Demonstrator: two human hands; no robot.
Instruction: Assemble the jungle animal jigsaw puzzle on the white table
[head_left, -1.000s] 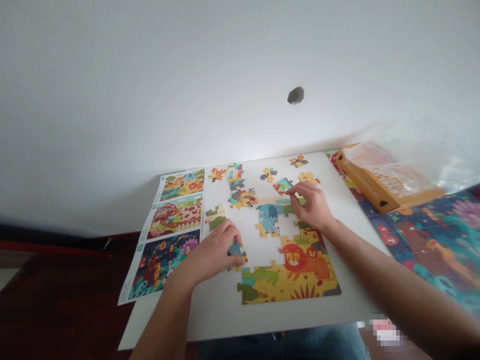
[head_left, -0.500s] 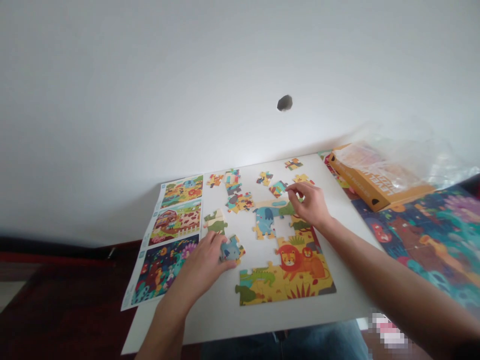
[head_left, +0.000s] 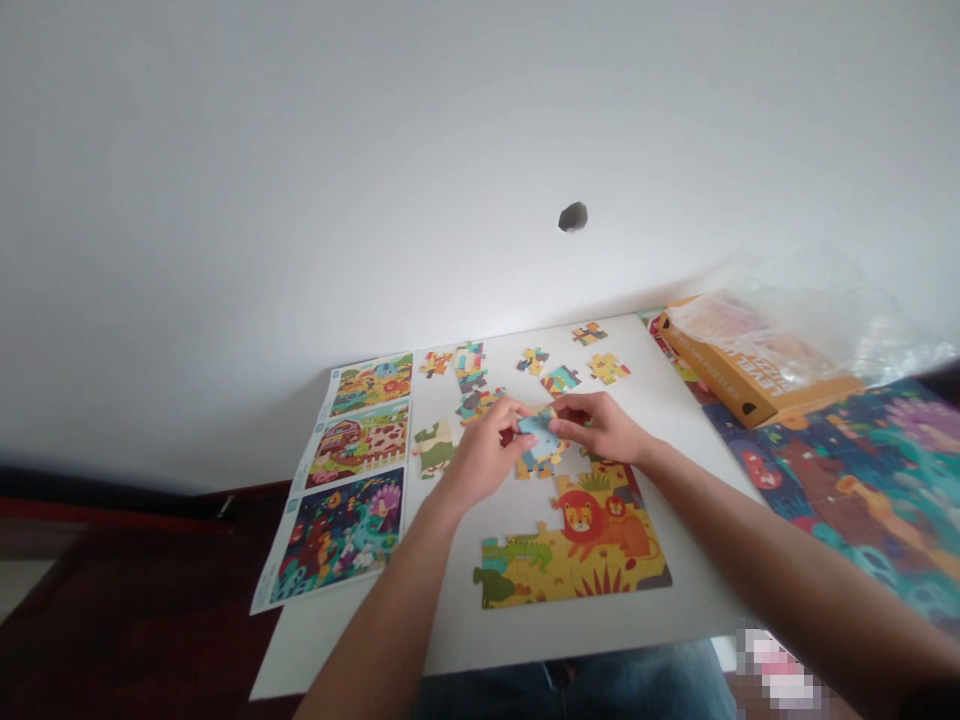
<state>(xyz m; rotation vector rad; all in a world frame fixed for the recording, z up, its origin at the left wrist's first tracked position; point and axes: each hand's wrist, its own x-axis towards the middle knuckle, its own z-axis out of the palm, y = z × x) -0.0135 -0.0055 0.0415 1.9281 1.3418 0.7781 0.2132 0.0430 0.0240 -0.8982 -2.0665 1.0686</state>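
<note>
A blue puzzle piece is held above the partly joined puzzle. My left hand pinches its left side, thumb on top. My right hand closes its fingers at the piece's right edge. Just under them lies the joined elephant section, mostly covered by the piece and my fingers. Nearer me, the joined lion and crocodile part rests flat on the white board. To the left of my left hand is a loose green and cream piece. Several loose pieces lie beyond my hands.
A picture sheet with three printed scenes lies along the board's left side. On the right are an orange puzzle box with clear plastic wrap on it and a dark finished puzzle. A wall with a hole stands behind.
My left hand has lifted the blue piece from the board's left area and carried it right, over the elephant section. My right hand has come down and left to meet it.
</note>
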